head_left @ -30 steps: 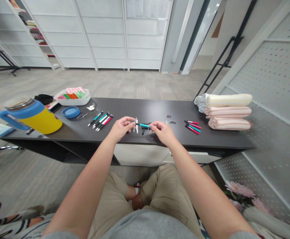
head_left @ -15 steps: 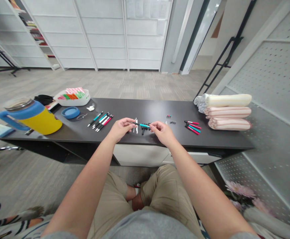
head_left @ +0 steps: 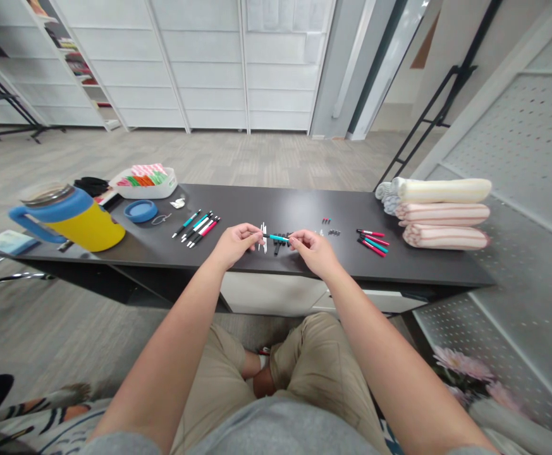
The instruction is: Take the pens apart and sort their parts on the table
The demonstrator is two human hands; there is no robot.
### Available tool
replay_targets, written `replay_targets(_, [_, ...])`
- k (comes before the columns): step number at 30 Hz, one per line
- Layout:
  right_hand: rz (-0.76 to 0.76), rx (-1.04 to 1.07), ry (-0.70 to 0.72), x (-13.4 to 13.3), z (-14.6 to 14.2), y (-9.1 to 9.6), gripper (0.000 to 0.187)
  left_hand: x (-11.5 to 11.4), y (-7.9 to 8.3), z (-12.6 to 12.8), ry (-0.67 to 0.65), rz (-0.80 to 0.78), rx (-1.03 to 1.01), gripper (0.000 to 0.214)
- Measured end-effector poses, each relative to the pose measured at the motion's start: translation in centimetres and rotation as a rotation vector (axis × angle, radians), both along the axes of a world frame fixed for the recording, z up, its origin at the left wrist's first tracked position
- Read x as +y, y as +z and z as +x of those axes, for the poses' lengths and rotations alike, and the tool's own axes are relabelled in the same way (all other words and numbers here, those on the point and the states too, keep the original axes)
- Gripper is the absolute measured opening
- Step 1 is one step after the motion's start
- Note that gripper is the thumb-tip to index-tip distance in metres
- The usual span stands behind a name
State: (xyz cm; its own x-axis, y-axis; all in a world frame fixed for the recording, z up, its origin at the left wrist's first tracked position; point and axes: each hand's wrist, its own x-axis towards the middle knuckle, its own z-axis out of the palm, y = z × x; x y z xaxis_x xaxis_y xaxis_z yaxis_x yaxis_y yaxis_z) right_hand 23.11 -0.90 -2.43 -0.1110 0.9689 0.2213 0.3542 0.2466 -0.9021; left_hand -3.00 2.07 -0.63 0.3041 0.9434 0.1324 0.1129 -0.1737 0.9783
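Note:
My left hand [head_left: 234,242] and my right hand [head_left: 312,249] hover over the front of a dark table [head_left: 266,208], each pinching one end of a teal pen [head_left: 277,237] held level between them. Under the pen lie a few white refills [head_left: 263,229] and black pen parts [head_left: 281,241]. Several assembled pens [head_left: 198,226] lie in a row to the left. More red and teal pens [head_left: 371,242] lie to the right. Tiny loose parts [head_left: 330,228] sit between.
A yellow jug with a blue lid and handle [head_left: 74,218] lies on the table's left end, beside a blue round lid [head_left: 140,210] and a white tray [head_left: 145,182] of coloured items. Rolled towels [head_left: 439,212] are stacked at the right end. My knees are below the table.
Both hands have closed in a little, so less of the teal pen shows between them. The view has shifted slightly.

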Motion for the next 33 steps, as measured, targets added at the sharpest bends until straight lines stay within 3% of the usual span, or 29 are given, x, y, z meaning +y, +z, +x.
replay_targets(8, [0.021,-0.001,0.005,0.2,0.0,-0.4,0.033,-0.1,0.0,0.2,0.081,0.023,0.086,0.043])
replay_targets(16, [0.041,0.001,0.009,0.3,0.0,-0.5,0.028,0.2,-0.3,0.1,-0.030,-0.006,-0.032,0.042])
replay_targets(21, [0.052,-0.054,0.062,-0.1,-0.3,0.0,0.025,0.1,-0.3,0.0,-0.015,0.027,0.083,0.033])
replay_targets(26, [0.135,-0.253,0.127,-0.5,-0.8,0.9,0.027,-0.3,0.2,0.4,-0.053,0.056,0.224,0.034])
replay_targets(33, [0.241,-0.299,0.143,-0.5,-0.9,0.7,0.015,-0.5,-0.1,0.6,-0.050,0.097,0.317,0.042])
